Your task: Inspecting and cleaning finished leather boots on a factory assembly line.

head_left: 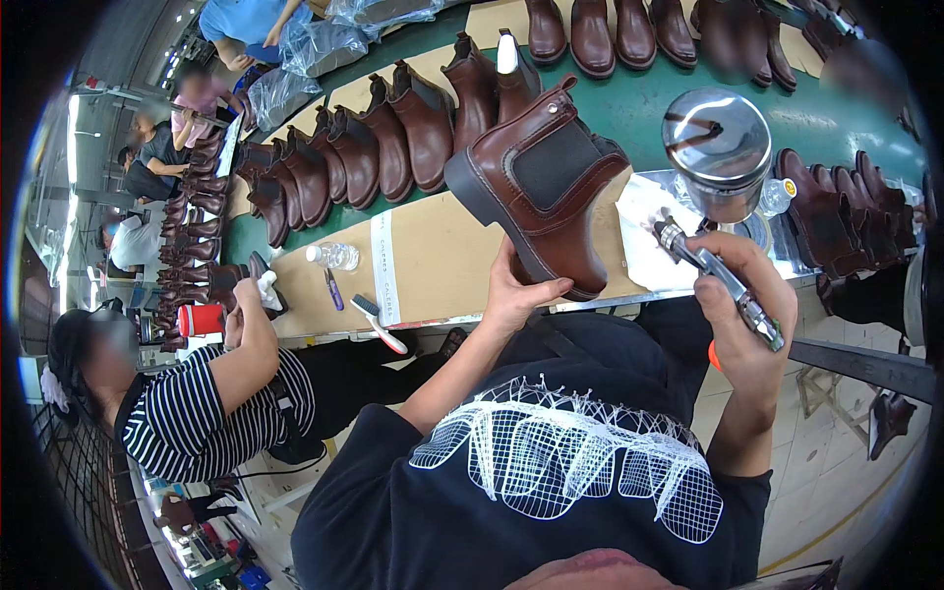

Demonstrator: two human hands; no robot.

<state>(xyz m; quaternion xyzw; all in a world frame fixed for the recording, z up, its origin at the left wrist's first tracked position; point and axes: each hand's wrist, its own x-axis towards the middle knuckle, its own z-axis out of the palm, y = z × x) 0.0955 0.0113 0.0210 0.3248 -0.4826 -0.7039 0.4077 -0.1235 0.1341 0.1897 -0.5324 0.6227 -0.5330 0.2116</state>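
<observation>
My left hand [519, 295] grips a brown leather ankle boot [580, 228] by its forefoot, fingers under the sole. The boot is tilted above the table, heel to the left and toe towards me, with a dark elastic panel [557, 163] on its side facing up. My right hand [752, 295] is wrapped round a metal spray gun [726, 279] with a shiny round paint cup [718, 143] on it. The gun is to the right of the boot, apart from it. White paper [649, 218] lies on the table between them, partly behind the gun.
Rows of brown boots [421, 123] stand along the green table [629, 108], with more boots [831, 211] at right. A brush [379, 324], a purple-handled tool [334, 290] and a clear bottle [339, 257] lie near the front edge. At left, a co-worker [216, 403] handles a boot beside a red cup [202, 319].
</observation>
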